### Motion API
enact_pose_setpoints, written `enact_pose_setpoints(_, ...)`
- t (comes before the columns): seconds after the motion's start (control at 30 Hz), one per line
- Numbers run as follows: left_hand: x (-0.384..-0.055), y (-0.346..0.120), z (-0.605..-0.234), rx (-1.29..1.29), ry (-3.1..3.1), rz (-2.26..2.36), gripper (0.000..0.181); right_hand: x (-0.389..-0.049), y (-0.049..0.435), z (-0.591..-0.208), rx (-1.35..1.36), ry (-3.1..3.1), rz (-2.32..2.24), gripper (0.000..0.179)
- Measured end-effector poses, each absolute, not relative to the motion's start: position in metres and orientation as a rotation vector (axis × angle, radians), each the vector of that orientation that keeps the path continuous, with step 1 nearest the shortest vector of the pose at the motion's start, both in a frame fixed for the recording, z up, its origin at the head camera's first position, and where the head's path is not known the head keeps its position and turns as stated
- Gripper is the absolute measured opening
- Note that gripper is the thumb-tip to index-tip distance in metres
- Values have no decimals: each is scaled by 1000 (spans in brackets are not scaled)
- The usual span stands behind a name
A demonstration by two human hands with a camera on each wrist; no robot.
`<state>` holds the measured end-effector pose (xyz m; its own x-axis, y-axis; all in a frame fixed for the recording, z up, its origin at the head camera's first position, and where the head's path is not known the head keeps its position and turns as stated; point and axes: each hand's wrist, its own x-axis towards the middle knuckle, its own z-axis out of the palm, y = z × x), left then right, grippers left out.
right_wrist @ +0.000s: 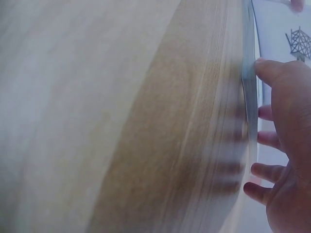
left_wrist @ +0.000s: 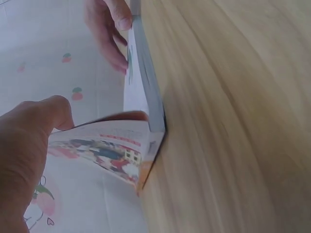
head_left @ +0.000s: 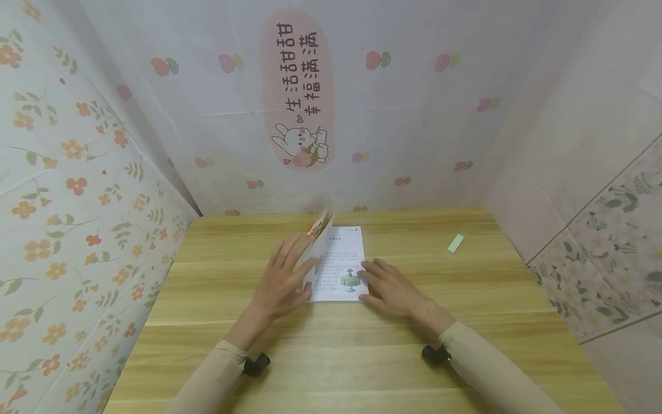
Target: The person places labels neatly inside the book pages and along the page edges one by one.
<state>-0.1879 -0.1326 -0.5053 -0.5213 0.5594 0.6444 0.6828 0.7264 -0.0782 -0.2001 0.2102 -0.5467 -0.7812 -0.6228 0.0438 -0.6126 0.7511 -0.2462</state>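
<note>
An open book (head_left: 336, 293) lies on the table, its printed page carrying a picture of a green-draped round table (head_left: 350, 280). My left hand (head_left: 281, 279) holds the raised left part of the book, a cover and pages standing up at a slant. In the left wrist view its thumb bends over the edge of the raised cover (left_wrist: 107, 145), whose outer side bears a colourful picture. My right hand (head_left: 393, 287) rests at the book's right edge, fingers spread. In the right wrist view the thumb (right_wrist: 272, 70) touches the page's near edge.
A small pale green strip (head_left: 455, 242) lies on the wooden table (head_left: 217, 322) to the right. A printed curtain (head_left: 403, 138) hangs behind the table's back edge, with a flowered curtain (head_left: 77, 218) on the left.
</note>
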Motion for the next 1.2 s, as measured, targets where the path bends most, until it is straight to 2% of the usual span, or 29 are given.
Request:
enact_pose_setpoints(0.37,-181,-156,-513,-787,-2230,-191,59,-200,212,-550,-1030,2906,-371,69)
enact_pose_setpoints(0.57,-177,-167,-515,-745,-2306,-100,51,-201,212,-551,-1030,2911,-368,70)
enact_pose_setpoints(0.8,-175,-175,-524,-821,-2420,-97,51,-201,212,-551,-1043,2909,-367,68)
enact_pose_setpoints(1.03,-173,-179,-533,-913,-2533,-298,43,-200,210,-549,-1041,2907,-386,68)
enact_pose_setpoints(1.2,-171,-181,-536,-928,-2594,-389,48,-199,209,-548,-1045,2908,-394,68)
